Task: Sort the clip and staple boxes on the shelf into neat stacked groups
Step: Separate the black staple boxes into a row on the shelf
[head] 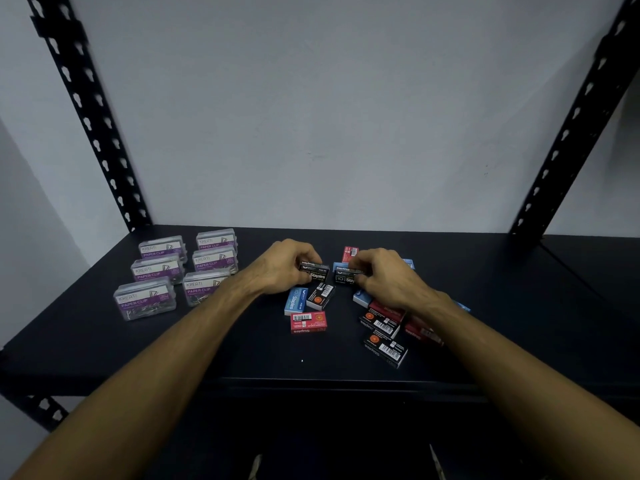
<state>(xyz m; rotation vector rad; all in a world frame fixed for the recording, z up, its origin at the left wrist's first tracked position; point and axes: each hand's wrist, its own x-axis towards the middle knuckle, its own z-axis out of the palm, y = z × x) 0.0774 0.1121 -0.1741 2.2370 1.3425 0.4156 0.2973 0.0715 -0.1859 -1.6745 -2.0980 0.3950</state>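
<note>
Black metal shelf (207, 341): left hand (284, 268) pinching one black staple box (315, 271), right hand (388, 275) pinching another (346, 277), mid-shelf; paper clip boxes (176, 271) sitting grouped at left. Risk: forearms sweeping loose staple boxes (381, 323) underneath, scattering them

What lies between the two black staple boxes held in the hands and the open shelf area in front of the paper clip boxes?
Nothing visible. The left hand and right hand each grip a black staple box; the shelf toward the paper clip boxes is bare.
</note>
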